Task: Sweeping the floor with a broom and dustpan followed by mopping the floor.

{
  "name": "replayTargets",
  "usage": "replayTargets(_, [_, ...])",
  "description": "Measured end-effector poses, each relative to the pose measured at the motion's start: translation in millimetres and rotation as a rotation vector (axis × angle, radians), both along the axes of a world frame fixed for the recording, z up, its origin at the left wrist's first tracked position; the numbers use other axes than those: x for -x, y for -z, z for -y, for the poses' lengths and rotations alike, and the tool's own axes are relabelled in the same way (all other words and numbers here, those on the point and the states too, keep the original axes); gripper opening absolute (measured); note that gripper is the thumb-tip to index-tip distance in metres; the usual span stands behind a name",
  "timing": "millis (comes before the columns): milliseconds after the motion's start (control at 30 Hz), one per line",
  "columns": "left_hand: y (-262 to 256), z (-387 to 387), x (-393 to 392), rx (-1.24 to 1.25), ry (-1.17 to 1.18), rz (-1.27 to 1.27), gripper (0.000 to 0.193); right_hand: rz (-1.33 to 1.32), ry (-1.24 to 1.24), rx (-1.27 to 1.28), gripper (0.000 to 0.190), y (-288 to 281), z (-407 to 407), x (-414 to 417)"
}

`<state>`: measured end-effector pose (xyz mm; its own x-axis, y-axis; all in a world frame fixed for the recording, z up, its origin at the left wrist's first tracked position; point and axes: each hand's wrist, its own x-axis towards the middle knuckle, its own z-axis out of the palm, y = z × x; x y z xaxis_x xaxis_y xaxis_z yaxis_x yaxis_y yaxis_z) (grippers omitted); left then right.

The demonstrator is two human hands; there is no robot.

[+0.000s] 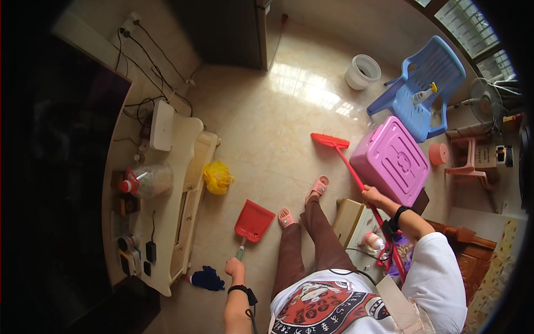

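My left hand [235,266] grips the green handle of a red dustpan [254,220], whose pan is low over the tiled floor to the left of my feet. A few dark specks show in the pan near the handle. My right hand [372,196] is closed around the red pole of a broom [330,140]. The broom's red head is ahead of me, just left of a pink lidded plastic storage box [390,160]. Its pole runs back under my right arm. I cannot tell whether the bristles touch the floor.
A yellow plastic bag [218,178] and dark blue cloth [207,278] lie beside the cream TV cabinet [183,167]. A white bucket [362,72] and blue plastic chair [434,83] holding a spray bottle [424,94] stand ahead right. A small cabinet [348,221] is near my right leg.
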<state>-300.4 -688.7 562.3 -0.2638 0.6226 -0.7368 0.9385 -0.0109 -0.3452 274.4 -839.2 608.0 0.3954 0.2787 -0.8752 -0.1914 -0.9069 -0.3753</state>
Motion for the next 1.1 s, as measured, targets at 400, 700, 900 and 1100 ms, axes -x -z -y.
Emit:
replayTargets(400, [26.8, 10.8, 10.8, -0.082, -0.142, -0.04, 0.018, -0.932, 0.099, 0.224, 0.041, -48.7, 28.4, 203.5])
replayTargets(700, [-15.9, 68.7, 34.3, 0.012, -0.539, -0.015, 0.022, -0.051, -0.715, -0.026, 0.035, -83.4, -104.3, 131.9])
replayTargets(900, [-1.2, 83.5, 1.5, 0.055, -0.558, 0.025, 0.021, 0.379, -0.73, -0.301, 0.015, 76.4, -261.6, 111.6])
replayTargets(1100, [0.4, 71.0, -1.3, 0.063, -0.598, 0.02, 0.022, 0.361, -0.594, -0.232, 0.015, 116.5, -324.1, 164.4])
